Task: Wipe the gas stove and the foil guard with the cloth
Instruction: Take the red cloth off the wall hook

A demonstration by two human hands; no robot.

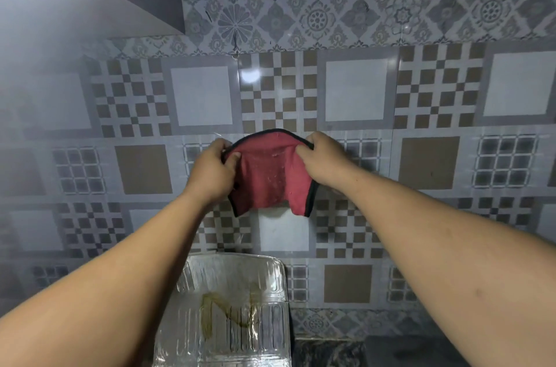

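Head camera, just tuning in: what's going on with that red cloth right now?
A person holds the red cloth up in front of the tiled wall, the left hand and right hand each gripping an upper edge, as if spreading or refolding it. The foil guard stands below, with a yellowish-brown smear on it, and the cloth is not touching it. The stove itself is not in view.

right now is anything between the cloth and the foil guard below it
Nothing visible. Both hands, left and right, hold the red cloth up before the tiled wall; the stained foil guard sits below, open air between.
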